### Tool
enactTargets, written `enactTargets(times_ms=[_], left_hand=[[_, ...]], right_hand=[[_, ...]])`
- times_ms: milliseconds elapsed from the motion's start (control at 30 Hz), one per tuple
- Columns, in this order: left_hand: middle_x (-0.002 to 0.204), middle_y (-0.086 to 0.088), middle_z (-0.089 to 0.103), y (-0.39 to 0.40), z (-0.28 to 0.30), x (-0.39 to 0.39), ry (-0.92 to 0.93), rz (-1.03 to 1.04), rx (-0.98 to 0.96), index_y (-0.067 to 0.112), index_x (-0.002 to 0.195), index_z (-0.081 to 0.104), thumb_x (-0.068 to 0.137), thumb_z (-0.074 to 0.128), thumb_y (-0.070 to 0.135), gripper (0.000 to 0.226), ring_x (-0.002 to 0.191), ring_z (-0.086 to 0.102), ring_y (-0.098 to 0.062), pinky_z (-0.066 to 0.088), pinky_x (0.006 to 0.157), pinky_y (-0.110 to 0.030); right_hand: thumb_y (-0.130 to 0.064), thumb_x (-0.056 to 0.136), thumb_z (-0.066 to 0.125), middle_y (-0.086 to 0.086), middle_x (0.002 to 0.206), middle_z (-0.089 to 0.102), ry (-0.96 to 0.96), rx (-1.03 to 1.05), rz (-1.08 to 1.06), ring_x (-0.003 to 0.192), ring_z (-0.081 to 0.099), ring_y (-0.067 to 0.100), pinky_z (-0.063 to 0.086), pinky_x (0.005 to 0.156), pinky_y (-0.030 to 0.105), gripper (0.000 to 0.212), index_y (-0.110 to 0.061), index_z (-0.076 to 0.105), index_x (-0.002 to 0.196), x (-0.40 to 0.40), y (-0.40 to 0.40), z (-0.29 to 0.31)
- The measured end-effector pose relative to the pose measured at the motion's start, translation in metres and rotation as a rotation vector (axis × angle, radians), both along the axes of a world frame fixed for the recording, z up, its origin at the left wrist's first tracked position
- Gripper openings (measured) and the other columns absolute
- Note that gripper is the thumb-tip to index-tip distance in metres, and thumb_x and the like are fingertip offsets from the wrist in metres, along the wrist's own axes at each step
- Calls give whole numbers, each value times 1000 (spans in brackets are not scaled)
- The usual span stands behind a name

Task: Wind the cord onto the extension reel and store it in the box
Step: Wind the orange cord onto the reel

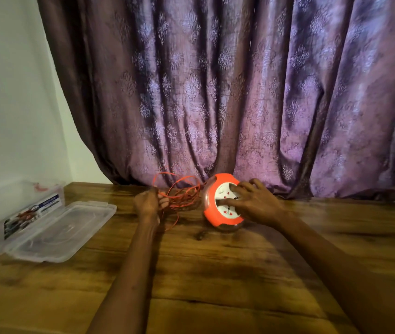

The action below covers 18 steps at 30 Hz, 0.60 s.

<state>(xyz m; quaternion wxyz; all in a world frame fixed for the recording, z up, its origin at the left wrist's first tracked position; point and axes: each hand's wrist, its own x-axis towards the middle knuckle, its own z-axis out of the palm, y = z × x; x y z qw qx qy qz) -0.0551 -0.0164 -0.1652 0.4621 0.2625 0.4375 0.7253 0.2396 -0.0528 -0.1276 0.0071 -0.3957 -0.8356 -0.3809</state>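
Observation:
An orange extension reel (212, 214) with a white socket face stands tilted on the wooden table, near the curtain. My right hand (251, 203) grips the reel, with fingers spread over its white face and thumb low on it. A thin orange cord (182, 189) lies in loose loops left of the reel. My left hand (149, 204) holds strands of that cord, fingers curled round them. A dark plug end (201, 235) lies on the table in front of the reel. The clear plastic box (18, 213) sits open at the far left, its lid (64, 230) folded out flat.
The wooden table (215, 273) reaches from the near edge back to a purple patterned curtain (215, 92) hanging behind it. A white wall (11, 92) stands at the left, behind the box. The box has a printed label on its side.

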Motion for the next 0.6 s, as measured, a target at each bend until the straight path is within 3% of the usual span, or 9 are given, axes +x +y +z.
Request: enactTargets(times_ms=[133,267,333,400,467,500,600], left_hand=[[37,3,55,-1,-14,-9,-87,-108,-77,14,76,48,105,41,19,31,32,55,-2,49,41,-15],[64,-7,49,3,-21,-21,-166,-54,-102,16,76,45,106,40,16,30,28,50,-4,46,36,-17],[57,-7,55,5,-25,-22,-104,-30,-156,14,77,48,105,43,15,28,26,50,-5,46,33,-18],[37,3,52,5,-27,-22,31,-64,-193,12,74,48,104,44,17,31,23,44,-4,38,27,-16],[32,6,45,4,-25,-18,184,-129,-205,13,67,47,104,45,22,38,23,36,-5,27,28,-13],[34,2,46,3,-22,-15,302,-124,-194,12,62,48,103,47,26,43,26,38,-10,28,31,-15],[58,-26,61,2,-16,-7,795,112,2,-2,60,62,100,56,32,52,54,53,-18,43,52,-41]], right_hand=[[-29,73,66,7,125,64,190,-24,-122,100,60,32,41,80,43,57,-45,56,127,3,1,5],[-26,73,71,9,128,62,303,-20,-215,101,59,33,40,81,44,61,-45,57,128,5,2,11],[-27,74,71,9,129,62,328,-23,-248,102,58,34,40,82,44,62,-45,56,131,4,3,12],[-27,74,73,9,128,63,328,-20,-250,103,59,34,41,82,44,62,-45,57,131,2,4,12],[-27,73,74,9,125,64,319,-13,-234,101,59,34,41,82,44,62,-45,58,130,0,5,11],[-26,73,74,10,124,65,318,-10,-224,100,60,34,42,81,44,61,-45,58,129,0,5,10],[-26,72,76,10,123,65,314,-9,-214,99,60,34,41,80,43,63,-45,59,129,-2,7,9]])
